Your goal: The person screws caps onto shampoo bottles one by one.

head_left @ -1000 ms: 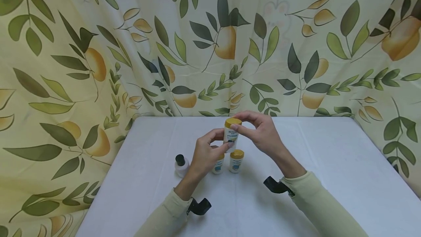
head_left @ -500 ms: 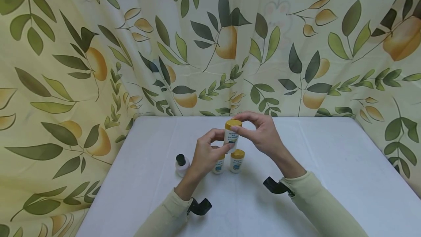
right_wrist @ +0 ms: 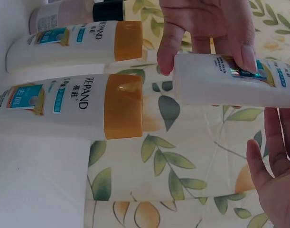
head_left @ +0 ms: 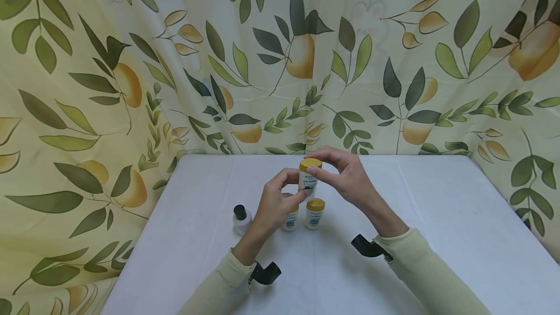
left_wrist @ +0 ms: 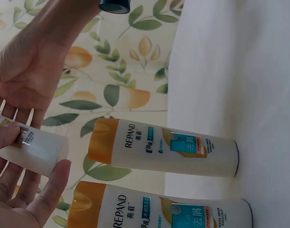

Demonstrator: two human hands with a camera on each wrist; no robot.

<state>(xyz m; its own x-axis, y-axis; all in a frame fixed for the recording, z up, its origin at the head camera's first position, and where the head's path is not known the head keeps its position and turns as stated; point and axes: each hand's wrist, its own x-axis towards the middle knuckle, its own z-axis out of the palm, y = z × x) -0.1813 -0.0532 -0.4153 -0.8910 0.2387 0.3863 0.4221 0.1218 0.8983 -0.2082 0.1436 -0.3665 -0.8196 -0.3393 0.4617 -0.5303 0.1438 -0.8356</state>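
Observation:
A white shampoo bottle (head_left: 308, 180) with a golden cap is held upright above the table, level with the far edge in the head view. My left hand (head_left: 276, 202) grips its lower body, thumb across the label (right_wrist: 251, 71). At the top, my right hand (head_left: 350, 179) pinches the cap between thumb and fingers. Two matching shampoo bottles stand below: the right one (head_left: 314, 218) shows fully, while the left one (head_left: 290, 220) is partly hidden by my left hand. Both wear golden caps, and REPAND is printed on their fronts in the wrist views.
A pale bottle with a black cap (head_left: 242, 223) stands left of the others, partly behind my left wrist. White cloth covers the table (head_left: 437, 208). Behind it hangs a curtain (head_left: 271, 62) patterned with leaves and fruit. Each wrist carries a black camera (head_left: 266, 273).
Both hands keep hold of the bottle in nearly the same place. The right hand has shifted very slightly up and left. The standing bottles have not moved.

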